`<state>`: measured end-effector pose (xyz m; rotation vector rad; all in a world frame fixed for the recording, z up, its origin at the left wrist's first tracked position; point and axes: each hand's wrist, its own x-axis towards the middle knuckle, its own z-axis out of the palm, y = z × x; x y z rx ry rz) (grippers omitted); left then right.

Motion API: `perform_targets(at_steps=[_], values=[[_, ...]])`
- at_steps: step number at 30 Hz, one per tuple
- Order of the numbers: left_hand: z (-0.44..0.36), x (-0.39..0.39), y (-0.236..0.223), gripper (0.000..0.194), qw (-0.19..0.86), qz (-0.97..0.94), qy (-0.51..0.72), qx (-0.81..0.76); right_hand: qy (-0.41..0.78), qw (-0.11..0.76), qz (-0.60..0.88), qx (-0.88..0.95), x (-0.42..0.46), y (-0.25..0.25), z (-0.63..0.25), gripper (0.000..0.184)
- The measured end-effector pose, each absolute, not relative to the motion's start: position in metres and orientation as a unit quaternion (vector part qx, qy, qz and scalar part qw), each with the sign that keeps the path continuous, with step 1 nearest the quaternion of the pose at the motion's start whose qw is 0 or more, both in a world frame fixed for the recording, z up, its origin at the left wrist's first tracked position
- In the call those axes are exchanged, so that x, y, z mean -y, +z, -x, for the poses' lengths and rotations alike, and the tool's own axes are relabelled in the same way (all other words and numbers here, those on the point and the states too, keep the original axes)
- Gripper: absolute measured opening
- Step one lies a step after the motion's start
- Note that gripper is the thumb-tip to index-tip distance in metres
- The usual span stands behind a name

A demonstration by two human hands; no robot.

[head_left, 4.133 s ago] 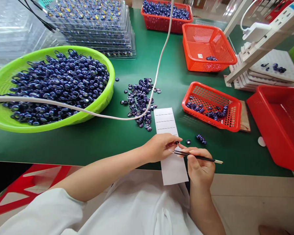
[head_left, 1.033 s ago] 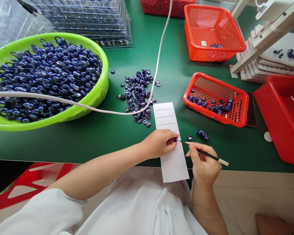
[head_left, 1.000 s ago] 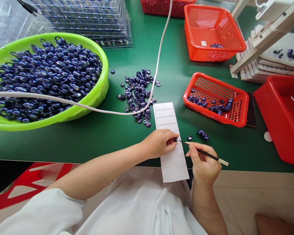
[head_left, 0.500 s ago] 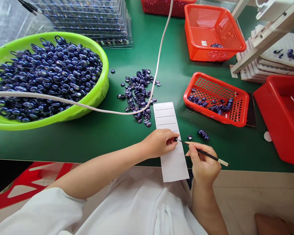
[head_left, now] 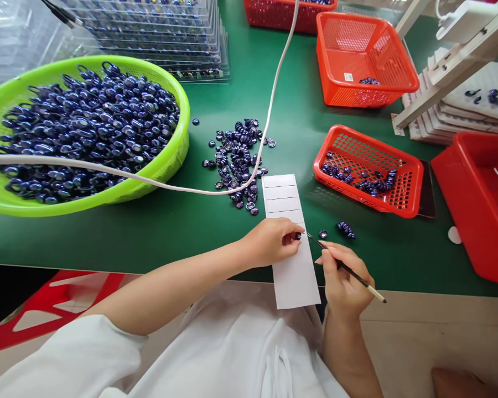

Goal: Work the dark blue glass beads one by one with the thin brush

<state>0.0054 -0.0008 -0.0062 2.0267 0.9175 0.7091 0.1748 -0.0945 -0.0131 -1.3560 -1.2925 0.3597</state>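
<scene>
"Two things held?"

"Yes: the left hand, fingertips nearly together, pinches a tiny, dark, glossy piece over the white, ruled paper strip; the right hand, fingers curled, grips a slim black, pale-ended tool, tip just right of the piece."

"How might the piece handle?"

"Probably light, stiff, slippery; pinch its edges."

The tweezers in the right hand have come away from the dark bead in the left hand, and they slant more steeply, their pale end now lower.
</scene>
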Motion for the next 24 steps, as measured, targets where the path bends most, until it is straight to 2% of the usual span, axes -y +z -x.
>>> perform_targets(at_steps=[5,11,24], values=[[-0.0054,0.0013,-0.0065,0.025,0.387,-0.805,0.273,-0.358,0.196,0.577,0.588,0.532,0.0952,-0.0136,-0.1749,0.009],[-0.0053,0.0018,-0.0053,0.024,0.384,-0.81,0.264,-0.357,0.187,0.539,0.621,0.538,0.0945,-0.0138,-0.1759,0.007],[-0.0055,0.0022,-0.0039,0.026,0.383,-0.81,0.257,-0.363,0.202,0.55,0.622,0.52,0.0946,-0.0124,-0.1764,0.006]])
